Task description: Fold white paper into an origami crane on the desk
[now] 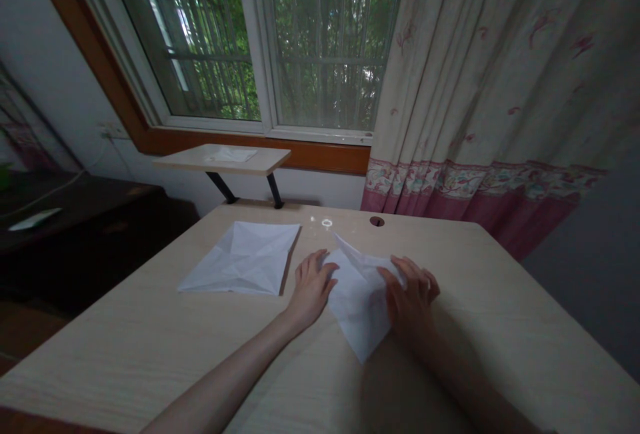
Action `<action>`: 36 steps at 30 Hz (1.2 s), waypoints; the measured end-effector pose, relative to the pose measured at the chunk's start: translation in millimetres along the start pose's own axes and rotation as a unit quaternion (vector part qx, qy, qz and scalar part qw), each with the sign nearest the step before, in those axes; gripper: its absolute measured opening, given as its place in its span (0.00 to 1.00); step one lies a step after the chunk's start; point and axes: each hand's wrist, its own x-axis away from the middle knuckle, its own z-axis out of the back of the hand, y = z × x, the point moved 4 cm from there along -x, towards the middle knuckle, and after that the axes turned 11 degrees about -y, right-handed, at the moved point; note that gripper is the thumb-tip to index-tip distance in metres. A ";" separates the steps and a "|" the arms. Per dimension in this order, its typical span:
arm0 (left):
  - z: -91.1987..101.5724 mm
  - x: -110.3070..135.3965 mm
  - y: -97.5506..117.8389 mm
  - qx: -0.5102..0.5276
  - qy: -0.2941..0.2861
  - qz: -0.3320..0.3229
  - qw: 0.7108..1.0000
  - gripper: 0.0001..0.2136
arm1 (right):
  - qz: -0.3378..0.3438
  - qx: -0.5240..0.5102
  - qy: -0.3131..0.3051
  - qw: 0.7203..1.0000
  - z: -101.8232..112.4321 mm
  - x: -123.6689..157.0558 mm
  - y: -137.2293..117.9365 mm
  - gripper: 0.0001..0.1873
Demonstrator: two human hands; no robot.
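Note:
A folded sheet of white paper [361,307] lies on the desk between my two hands, one corner pointing toward me and a flap standing up at its far side. My left hand [311,287] grips its left edge, thumb on top and fingers curled at the side. On the right edge, my right hand [413,294] pinches the paper with thumb and fingers. A second sheet of white paper [250,257], creased and flattened, rests to the left of my left hand, touching neither hand.
The wooden desk [200,354] has a small raised shelf [185,159] at its back left, with white paper [233,155] on it. A round cable hole [377,221] is near the back edge. Behind are a window and a curtain [450,121]. A dark table [100,234] stands left.

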 end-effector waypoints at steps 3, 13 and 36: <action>-2.3 -1.1 0.9 0.002 -0.029 -0.033 0.999 0.16 | 0.000 0.015 -0.011 1.000 -3.4 -0.8 -0.5 0.25; -3.4 0.6 7.3 -0.010 -0.128 -0.103 0.986 0.34 | 0.040 0.007 -0.100 0.994 -28.0 8.4 2.8 0.25; 6.6 -5.8 5.2 0.018 -0.095 -0.096 0.991 0.08 | -0.005 -0.158 -0.213 0.964 -55.6 5.9 55.4 0.14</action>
